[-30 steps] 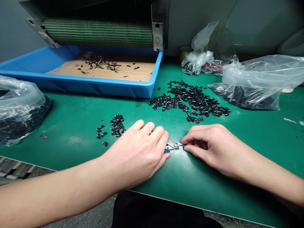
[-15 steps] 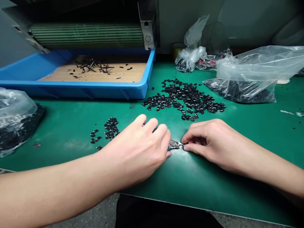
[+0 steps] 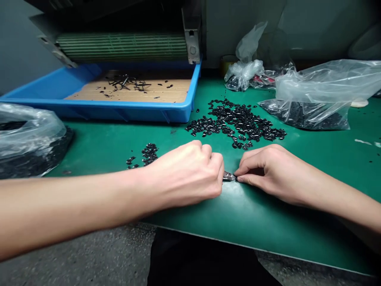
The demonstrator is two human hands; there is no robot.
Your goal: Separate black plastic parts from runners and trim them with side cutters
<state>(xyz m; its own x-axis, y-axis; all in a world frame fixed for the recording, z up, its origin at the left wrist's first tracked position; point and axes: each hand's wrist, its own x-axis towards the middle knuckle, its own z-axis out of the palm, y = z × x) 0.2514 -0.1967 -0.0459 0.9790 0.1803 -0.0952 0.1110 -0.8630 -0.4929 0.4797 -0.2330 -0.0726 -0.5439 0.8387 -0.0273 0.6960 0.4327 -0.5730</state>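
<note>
Near the front edge of the green bench (image 3: 98, 147), the left hand (image 3: 190, 176) is clenched round small silver metal nippers (image 3: 228, 176), with only their nose showing. The right hand (image 3: 264, 171) pinches its fingers (image 3: 242, 174) together at that nose; what they grip is hidden. A loose pile of glossy black parts (image 3: 241, 123) lies just behind, beside a blue plastic tray (image 3: 125, 111).

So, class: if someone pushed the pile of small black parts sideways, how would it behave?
The pile of small black parts would probably scatter, not slide as one: the pieces lie loose. Their gloss suggests they are slippery; their size, light.
</note>
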